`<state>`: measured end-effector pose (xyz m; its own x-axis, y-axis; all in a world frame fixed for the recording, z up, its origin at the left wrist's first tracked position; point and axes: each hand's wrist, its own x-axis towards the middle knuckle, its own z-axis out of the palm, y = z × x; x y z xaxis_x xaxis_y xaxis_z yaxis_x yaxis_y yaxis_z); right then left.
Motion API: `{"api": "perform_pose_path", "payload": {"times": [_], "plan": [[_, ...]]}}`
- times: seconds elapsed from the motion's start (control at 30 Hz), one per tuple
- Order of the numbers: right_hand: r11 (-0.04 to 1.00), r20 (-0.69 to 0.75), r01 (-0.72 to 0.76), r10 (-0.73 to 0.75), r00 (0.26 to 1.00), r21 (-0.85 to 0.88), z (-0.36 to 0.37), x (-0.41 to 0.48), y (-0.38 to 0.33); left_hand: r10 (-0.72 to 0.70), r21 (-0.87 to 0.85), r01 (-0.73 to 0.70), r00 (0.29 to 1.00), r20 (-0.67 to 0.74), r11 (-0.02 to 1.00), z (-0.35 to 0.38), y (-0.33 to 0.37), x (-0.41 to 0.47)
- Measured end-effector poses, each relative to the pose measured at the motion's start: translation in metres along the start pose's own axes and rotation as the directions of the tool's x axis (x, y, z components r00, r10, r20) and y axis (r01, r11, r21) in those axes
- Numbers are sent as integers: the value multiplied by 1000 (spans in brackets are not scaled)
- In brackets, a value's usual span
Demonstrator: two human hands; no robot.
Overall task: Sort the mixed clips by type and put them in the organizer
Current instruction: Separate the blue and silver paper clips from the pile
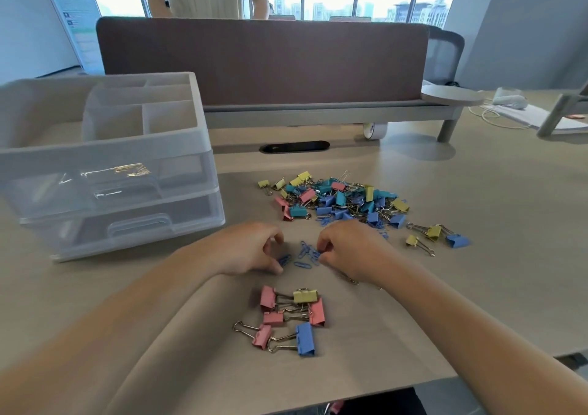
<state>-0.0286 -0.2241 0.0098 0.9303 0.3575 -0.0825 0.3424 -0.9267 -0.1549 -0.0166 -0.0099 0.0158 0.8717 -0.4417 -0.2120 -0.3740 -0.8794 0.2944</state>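
Binder clips [273, 318] nearest: six, four pink

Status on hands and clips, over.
Right hand pinching blue paper clips, left hand beside them. Mixed pile mostly unsorted. Nothing blocks organizer.

The organizer [105, 166] is hogging the left and the clip pile [337, 199] is crowding the middle (narrow gap between them). Bare desk [483, 287] is stretching out on the right.
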Motion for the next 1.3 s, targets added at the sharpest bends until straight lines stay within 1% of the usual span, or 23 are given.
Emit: {"api": "perform_pose_path", "payload": {"times": [0.2,0.33,0.47,0.6,0.8,1.3], "plan": [[998,-35,-4,6,999,67,8,6,-15,54,2,-54,997,-57,999,3,-3,2],[995,-22,-2,4,1000,101,4,7,-12,35,-35,-37,998,-61,999,0,-10,-1],[995,-46,-3,8,999,102,1,6,-9,24,-53,-27,998,-60,998,-4,-17,-4],[992,-47,57,-52,998,108,0,8,-18,66,-62,-70,996,-66,996,0,-17,-4],[993,-12,108,-107,994,42,4,14,-32,97,-54,-105,986,-135,993,8,-17,-1],[987,-25,87,-85,996,134,3,13,-36,86,-77,-101,980,-177,992,12,-18,-3]]}}
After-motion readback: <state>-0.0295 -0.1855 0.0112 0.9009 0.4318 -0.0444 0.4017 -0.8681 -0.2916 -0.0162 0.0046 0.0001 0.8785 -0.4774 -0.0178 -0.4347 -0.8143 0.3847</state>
